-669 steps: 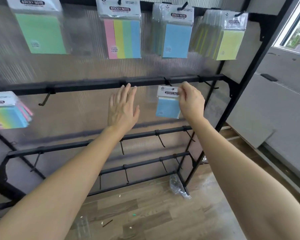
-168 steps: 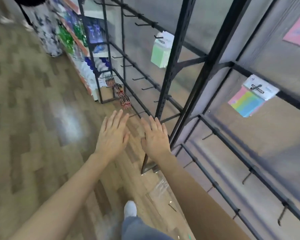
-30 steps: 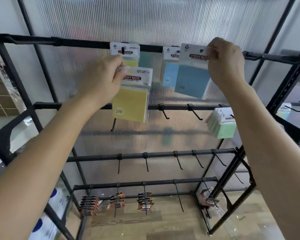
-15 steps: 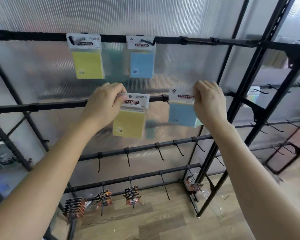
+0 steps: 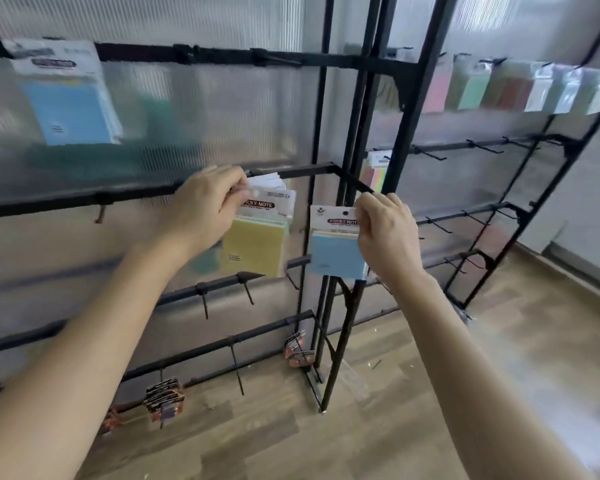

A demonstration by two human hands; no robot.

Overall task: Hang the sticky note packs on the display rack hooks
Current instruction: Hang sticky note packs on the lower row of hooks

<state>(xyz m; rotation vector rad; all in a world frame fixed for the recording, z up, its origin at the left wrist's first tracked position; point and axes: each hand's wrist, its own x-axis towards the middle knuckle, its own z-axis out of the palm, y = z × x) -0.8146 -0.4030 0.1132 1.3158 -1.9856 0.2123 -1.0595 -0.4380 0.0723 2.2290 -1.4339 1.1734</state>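
My left hand (image 5: 205, 206) pinches the white header card of a yellow sticky note pack (image 5: 255, 245), with more packs stacked behind it. My right hand (image 5: 387, 233) grips the header of a blue sticky note pack (image 5: 336, 254). Both packs hang in the air in front of the black display rack (image 5: 357, 133), near its right end and just below the second bar (image 5: 291, 171). A blue pack (image 5: 70, 105) hangs from the top bar at the left. Bare hooks (image 5: 246, 291) stick out of the lower bars.
A second rack section (image 5: 499, 147) angles off to the right, with a row of coloured packs (image 5: 520, 88) along its top bar and a pastel pack (image 5: 374, 171) lower down. Small dark carded items (image 5: 163, 400) hang on the bottom bar. Wood floor lies below.
The view has swung to the right along the rack. Both hands, still holding their packs, have moved toward the rack's right end; the hanging yellow pack has gone out of view.
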